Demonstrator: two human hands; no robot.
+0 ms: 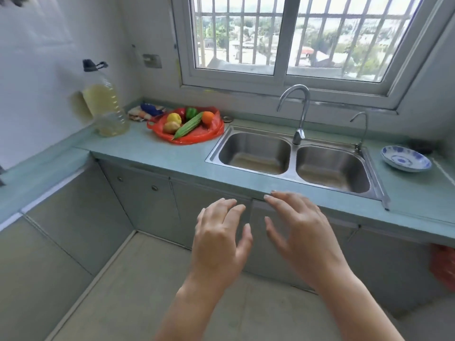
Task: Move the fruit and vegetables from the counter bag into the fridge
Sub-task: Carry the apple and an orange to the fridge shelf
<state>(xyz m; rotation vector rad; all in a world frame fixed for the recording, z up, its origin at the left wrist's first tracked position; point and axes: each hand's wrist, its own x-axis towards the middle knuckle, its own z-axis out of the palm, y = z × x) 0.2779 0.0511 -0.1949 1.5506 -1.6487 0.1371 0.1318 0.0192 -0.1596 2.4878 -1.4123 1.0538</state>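
From the head view, both hands hover empty with fingers spread — the left hand (219, 239) and right hand (300, 232) side by side in front of the table (152, 148) edge. Well beyond the left hand, the red bag (197, 135) lies open on the table, left of the sink (290, 156) — holding a cucumber (188, 125), an orange (208, 117), peppers and yellow fruit.

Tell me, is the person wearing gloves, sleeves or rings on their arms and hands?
No. The left hand and right hand are bare, with no gloves, rings, watch or bracelets showing. No sleeves reach the forearms in view. The fingernails look short and unpainted, though the picture is a bit blurry.
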